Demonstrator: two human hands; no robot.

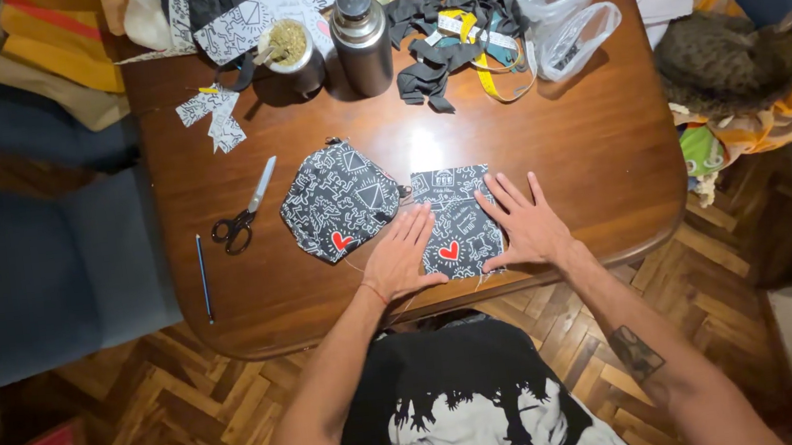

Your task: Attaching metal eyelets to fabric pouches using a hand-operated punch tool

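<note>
Fabric square (455, 218) flat on tabletop (604, 151) | left hand (402, 256), right hand (526, 225) spread flat, pinning its edges, smoothing | scissors (243, 214) left of it

A single head-worn camera is looking almost straight down from above the person's chest, taking in the whole wooden tabletop (595, 152). The far edge is lying toward twelve o'clock, the parquet floor (191, 421) toward six o'clock.

Both forearms are extended forward, bare to the elbow. The left hand (401, 261) and right hand (527, 223) are laid flat, palms down, fingers spread and angled inward; a tattoo is seen on the right forearm.
</note>
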